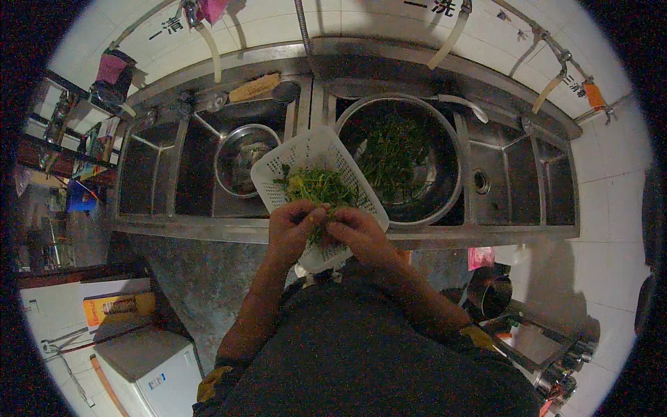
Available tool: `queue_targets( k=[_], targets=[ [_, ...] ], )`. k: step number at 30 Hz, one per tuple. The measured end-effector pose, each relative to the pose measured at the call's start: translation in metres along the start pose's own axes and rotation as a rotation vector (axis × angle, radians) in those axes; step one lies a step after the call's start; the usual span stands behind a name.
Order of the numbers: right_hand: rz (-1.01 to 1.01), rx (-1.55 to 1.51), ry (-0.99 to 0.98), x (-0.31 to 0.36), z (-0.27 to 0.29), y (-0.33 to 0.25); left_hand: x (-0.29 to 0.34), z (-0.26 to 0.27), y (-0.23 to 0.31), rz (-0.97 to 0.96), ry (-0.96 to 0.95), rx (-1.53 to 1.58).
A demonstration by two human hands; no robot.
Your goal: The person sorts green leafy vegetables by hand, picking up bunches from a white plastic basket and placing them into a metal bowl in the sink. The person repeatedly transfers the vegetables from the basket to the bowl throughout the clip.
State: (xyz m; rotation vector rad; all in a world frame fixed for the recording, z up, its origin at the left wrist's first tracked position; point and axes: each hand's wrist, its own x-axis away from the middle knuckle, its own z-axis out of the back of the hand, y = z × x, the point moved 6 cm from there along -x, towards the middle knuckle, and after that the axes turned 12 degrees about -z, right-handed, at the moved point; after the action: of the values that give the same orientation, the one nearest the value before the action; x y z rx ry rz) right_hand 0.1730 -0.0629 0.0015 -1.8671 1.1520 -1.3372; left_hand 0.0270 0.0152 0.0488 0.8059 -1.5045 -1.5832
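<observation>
A white perforated plastic basket (316,148) rests tilted across the sink's front edge, close to my body. Leafy green vegetables (323,186) with thin stems lie inside it, with a yellowish bit among them. Over the basket's near half, my left hand (293,224) and my right hand (358,233) meet with fingers pinched together on some of the green stems. To the right of the basket, a large round metal basin (455,149) holds more dark greens (396,149) in what looks like water.
A smaller metal bowl (221,161) sits in the left sink compartment. Behind it a brush-like tan item (255,87) lies on the ledge. A ladle-like handled tool (472,108) lies behind the basin. Hoses hang from wall taps. A white cabinet (156,372) stands at lower left.
</observation>
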Motion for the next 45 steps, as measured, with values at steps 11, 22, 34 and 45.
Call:
queue_targets(
  k=[11, 22, 34, 45],
  targets=[
    [-0.095, -0.156, 0.292, 0.001, 0.008, 0.0, -0.005, -0.002, -0.019, -0.097, 0.097, -0.003],
    [0.209, 0.325, 0.338, -0.001, -0.001, -0.005, -0.01, 0.017, -0.023, -0.22, 0.215, 0.345],
    [-0.041, 0.468, 0.916, -0.053, 0.198, 0.018, -0.014, 0.039, -0.018, -0.372, -0.117, -0.755],
    [-0.398, 0.828, 1.009, -0.164, 0.268, 0.132, 0.022, 0.059, -0.016, -0.174, 0.031, -0.614]
  ],
)
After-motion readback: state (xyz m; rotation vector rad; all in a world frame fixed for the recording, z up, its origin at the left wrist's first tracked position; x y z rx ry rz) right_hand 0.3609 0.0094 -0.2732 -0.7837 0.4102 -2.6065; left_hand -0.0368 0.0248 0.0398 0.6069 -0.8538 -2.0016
